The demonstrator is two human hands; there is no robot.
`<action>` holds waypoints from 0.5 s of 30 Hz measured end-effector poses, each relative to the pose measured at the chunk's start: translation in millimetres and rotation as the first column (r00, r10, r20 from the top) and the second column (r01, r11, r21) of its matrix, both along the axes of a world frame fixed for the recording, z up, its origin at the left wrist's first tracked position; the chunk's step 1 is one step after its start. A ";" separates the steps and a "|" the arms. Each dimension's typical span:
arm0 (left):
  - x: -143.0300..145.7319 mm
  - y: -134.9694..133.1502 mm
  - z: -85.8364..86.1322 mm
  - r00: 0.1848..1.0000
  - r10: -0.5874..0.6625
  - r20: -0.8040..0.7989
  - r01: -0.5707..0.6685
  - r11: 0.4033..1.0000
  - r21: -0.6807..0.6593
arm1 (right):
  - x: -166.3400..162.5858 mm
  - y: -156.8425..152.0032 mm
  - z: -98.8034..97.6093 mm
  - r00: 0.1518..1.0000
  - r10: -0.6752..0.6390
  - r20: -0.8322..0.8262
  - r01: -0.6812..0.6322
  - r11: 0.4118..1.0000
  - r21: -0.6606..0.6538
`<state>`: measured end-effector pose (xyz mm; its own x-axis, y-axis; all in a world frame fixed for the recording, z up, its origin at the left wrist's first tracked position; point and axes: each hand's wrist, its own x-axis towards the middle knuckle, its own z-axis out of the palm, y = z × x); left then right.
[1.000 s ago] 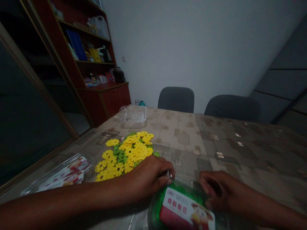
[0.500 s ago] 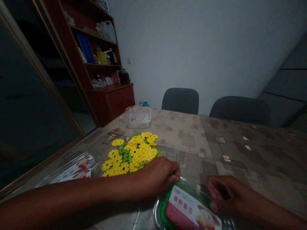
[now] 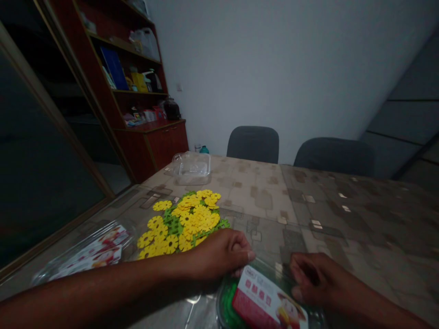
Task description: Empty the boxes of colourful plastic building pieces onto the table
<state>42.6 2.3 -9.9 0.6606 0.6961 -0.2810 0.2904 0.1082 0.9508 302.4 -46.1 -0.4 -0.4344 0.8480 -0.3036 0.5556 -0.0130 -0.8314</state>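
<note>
A clear plastic box [image 3: 264, 301] with a red and white label and green pieces inside lies at the near table edge. My left hand [image 3: 221, 253] grips its far left rim with curled fingers. My right hand [image 3: 313, 278] holds the box's right side, fingers bent over the lid. Just beyond my left hand lies a heap of yellow and green flower-shaped pieces [image 3: 181, 219] on the table [image 3: 308, 219].
A clear lid with a red label [image 3: 92, 253] lies at the left. An empty clear container [image 3: 192, 167] stands farther back. Two grey chairs [image 3: 254, 144] face the far edge. A wooden shelf unit [image 3: 137, 91] fills the left corner.
Both hands stay on the labelled box. The box has shifted slightly toward me and the view has swayed a little.
</note>
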 end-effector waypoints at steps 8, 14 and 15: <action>-0.8 -0.7 27.7 0.996 -0.079 0.042 0.074 0.991 0.113 | 2.7 -7.8 18.2 0.999 0.006 -0.036 -0.006 1.000 0.024; -4.0 -12.9 18.0 0.938 0.136 0.317 -0.043 0.958 -0.284 | 12.5 -2.3 -0.6 0.982 -0.072 -0.173 0.067 0.997 -0.036; -4.8 -14.2 15.4 0.930 0.163 0.330 -0.046 0.941 -0.336 | 13.1 -0.9 -4.8 0.977 -0.105 -0.183 0.098 0.994 -0.047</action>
<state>37.7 -11.9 5.5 0.6847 0.6795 -0.2637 -0.0820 0.4314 0.8984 315.5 -47.0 -5.2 -0.3984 0.8800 -0.2586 0.3864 -0.0947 -0.9175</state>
